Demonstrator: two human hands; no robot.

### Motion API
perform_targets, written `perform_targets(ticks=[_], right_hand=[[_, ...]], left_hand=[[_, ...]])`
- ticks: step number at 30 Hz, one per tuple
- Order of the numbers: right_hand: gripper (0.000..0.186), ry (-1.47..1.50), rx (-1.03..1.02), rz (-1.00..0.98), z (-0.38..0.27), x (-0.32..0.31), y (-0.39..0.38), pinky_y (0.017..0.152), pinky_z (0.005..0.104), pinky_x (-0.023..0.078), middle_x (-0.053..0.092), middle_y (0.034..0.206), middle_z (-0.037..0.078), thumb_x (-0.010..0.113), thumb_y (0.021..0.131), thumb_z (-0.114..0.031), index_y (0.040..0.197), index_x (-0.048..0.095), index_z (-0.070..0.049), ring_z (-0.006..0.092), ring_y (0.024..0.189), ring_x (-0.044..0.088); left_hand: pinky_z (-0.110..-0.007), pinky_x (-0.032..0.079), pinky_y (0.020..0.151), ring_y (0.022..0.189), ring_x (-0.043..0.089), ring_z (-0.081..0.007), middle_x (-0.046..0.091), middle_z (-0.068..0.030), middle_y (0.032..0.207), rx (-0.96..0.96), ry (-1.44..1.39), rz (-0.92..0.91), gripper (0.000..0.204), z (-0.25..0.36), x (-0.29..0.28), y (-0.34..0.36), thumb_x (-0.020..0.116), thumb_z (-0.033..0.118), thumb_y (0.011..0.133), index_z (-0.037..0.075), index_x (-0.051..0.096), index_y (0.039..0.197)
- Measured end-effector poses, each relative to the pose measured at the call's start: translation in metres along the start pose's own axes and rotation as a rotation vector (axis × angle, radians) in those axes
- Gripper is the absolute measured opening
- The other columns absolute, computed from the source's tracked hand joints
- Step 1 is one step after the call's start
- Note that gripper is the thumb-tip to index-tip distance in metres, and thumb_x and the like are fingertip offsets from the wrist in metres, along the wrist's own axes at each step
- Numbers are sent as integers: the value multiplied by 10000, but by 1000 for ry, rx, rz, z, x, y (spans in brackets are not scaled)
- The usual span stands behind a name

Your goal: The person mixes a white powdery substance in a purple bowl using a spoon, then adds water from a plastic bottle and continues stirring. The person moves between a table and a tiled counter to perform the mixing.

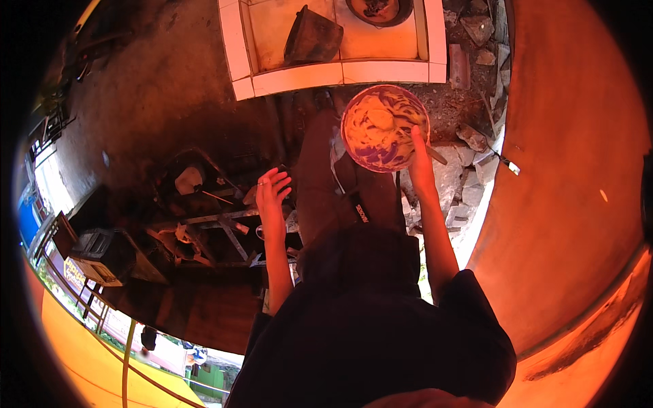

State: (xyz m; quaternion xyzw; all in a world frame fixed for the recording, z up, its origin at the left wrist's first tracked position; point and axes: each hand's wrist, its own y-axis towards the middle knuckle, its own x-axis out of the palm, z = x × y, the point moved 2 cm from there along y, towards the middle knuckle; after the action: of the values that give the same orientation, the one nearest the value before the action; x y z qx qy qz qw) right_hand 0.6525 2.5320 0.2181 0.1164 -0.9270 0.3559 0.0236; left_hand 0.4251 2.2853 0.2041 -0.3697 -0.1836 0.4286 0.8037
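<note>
My right hand (421,163) grips the right edge of a round purple bowl (354,153), its thumb over the rim. A pale, thick paste (379,120) is smeared around the inside of the bowl and heaped near its middle. Beside that hand a short brown stick-like end (437,156) pokes out; I cannot tell what it belongs to. My left hand (272,194) hangs in the air left of my legs, fingers apart and slightly bent, with a ring on one. It holds nothing that I can see.
Ahead stands a white-tiled ledge (292,81) bearing a dark tilted bucket (314,38) and a dark round basin (401,18). Broken stones (469,194) lie at the right by an orange-lit wall (564,170). A cluttered metal frame (231,234) and a box-like appliance (102,255) stand left.
</note>
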Motion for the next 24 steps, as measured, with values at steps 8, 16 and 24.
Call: perform_targets(ticks=[8, 16, 24], right_hand=[[623, 236, -72, 32, -80, 105, 139, 1119, 398, 397, 484, 1475, 118, 499, 1052, -427, 1492, 355, -10, 234, 1334, 502], [598, 185, 78, 3, -94, 173, 221, 1119, 401, 403, 488, 1479, 103, 493, 1052, -424, 1491, 370, -38, 230, 1335, 508], [583, 238, 152, 80, -98, 263, 350, 1101, 374, 426, 521, 1434, 115, 516, 1041, -397, 1460, 409, -5, 205, 1321, 512]], left_hand=[[-369, 508, 904, 1097, 639, -237, 637, -119, 1187, -49, -20, 174, 461, 51, -29, 79, 440, 416, 1075, 36, 553, 1309], [-377, 525, 870, 1077, 658, -237, 641, -113, 1226, -405, -40, 288, 457, -34, -78, 81, 478, 419, 1053, 60, 560, 1324], [-359, 548, 812, 1007, 681, -226, 669, -114, 1153, -392, 13, 254, 389, 87, -54, 206, 460, 375, 1064, 64, 581, 1264]])
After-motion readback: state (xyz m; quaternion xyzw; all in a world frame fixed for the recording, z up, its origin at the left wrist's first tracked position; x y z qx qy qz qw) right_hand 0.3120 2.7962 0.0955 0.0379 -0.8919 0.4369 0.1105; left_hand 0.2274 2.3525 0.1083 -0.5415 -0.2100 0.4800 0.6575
